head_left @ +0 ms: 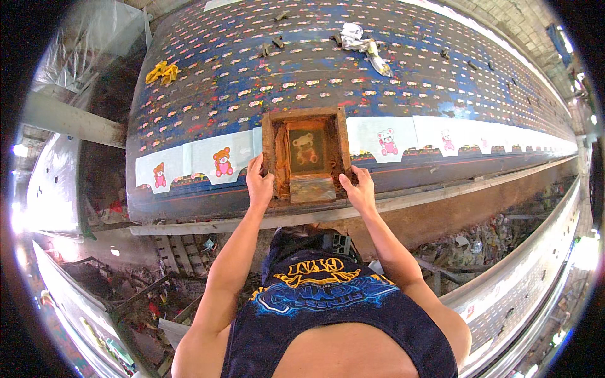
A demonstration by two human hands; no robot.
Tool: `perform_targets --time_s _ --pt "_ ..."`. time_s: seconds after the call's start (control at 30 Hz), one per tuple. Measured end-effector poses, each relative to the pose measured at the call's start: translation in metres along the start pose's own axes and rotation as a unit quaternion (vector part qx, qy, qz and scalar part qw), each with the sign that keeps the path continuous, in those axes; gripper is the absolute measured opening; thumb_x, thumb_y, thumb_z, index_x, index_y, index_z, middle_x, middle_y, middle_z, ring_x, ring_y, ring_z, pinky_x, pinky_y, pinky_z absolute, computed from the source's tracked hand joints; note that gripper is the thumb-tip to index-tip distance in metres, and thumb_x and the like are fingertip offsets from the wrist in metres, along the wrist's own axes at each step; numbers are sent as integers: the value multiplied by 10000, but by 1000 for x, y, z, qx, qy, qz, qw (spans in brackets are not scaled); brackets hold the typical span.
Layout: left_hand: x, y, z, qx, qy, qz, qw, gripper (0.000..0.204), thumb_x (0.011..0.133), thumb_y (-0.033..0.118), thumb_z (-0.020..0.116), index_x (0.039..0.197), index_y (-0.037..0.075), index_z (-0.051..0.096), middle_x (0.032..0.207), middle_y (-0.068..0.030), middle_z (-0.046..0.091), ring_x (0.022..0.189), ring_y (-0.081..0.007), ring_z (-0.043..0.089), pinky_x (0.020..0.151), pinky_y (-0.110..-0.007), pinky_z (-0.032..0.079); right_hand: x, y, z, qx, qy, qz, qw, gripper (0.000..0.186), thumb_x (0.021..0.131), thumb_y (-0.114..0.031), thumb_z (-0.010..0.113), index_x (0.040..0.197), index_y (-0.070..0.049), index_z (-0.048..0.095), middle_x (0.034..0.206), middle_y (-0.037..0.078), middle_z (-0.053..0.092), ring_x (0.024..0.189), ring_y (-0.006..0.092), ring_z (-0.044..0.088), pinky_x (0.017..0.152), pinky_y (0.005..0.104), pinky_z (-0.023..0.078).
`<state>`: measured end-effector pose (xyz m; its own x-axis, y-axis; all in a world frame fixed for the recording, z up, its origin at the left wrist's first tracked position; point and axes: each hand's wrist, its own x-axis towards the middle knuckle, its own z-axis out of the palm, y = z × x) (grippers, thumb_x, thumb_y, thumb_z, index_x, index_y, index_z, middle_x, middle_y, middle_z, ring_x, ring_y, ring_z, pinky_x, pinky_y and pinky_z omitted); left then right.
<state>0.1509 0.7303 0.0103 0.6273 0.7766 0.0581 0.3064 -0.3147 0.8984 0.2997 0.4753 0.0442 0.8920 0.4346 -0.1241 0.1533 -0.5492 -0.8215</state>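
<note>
A wooden screen-printing frame [269, 138] with orange-brown ink stains lies over the row of white cloth pieces at the near side of a long printing table [227, 203]. A pale teddy bear design shows in its mesh. My left hand [259, 184] is closed around the frame's lower left side. On the opposite side, my right hand [360, 188] grips the lower right edge. Left of the frame, white cloth pieces [200, 159] carry brown bears with pink bodies. To its right, further cloth pieces [367, 131] bear only pink and dark outlines of bears.
A yellow rag [162, 73] sits at the table's far left, and a crumpled white rag [359, 44] farther back. Small dark blocks [278, 43] are scattered on the colour-spotted surface. A rail [435, 198] runs along the near edge. Another long table [510, 315] stands at lower right.
</note>
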Motion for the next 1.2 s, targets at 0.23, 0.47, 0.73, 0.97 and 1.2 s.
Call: perform_targets --time_s 0.23,0.47,0.73,0.97,1.2 --pt "1 5 5 11 -18 -7 1000 661 724 -97 574 1384 -62 551 1341 -168 570 1280 -298 546 1113 -345 400 2 14 1 19 10 -12 1000 637 886 -391 738 1278 94 604 1224 248 599 1141 402 589 993 456 473" --pt "-1 9 0 31 -26 -5 999 671 730 -117 565 1399 -83 524 1362 -191 557 1293 -318 543 1112 -360 407 -28 -45 -10 -61 -67 -335 938 445 821 -199 777 1186 19 646 1255 169 593 1190 363 552 1005 469 472" --pt "0 5 4 55 -35 3 998 673 737 -112 567 1407 -95 504 1350 -225 547 1282 -377 534 1120 -392 403 -7 -51 28 -188 -71 -371 907 321 735 -33 687 1052 -19 644 1091 138 650 1053 335 605 946 458 495" --pt "-1 -2 5 72 -29 9 997 656 746 -92 576 1398 -104 501 1346 -242 544 1277 -408 529 1108 -421 411 -22 -48 15 -175 -93 -368 908 353 715 42 648 1066 0 658 1111 151 678 1090 351 633 973 454 513" --pt "-1 4 4 82 -38 11 996 659 749 -93 590 1400 -106 494 1338 -248 540 1266 -419 529 1098 -424 420 41 -43 45 -180 -14 -426 887 373 694 60 638 1063 10 645 1134 180 671 1090 372 625 978 478 505"
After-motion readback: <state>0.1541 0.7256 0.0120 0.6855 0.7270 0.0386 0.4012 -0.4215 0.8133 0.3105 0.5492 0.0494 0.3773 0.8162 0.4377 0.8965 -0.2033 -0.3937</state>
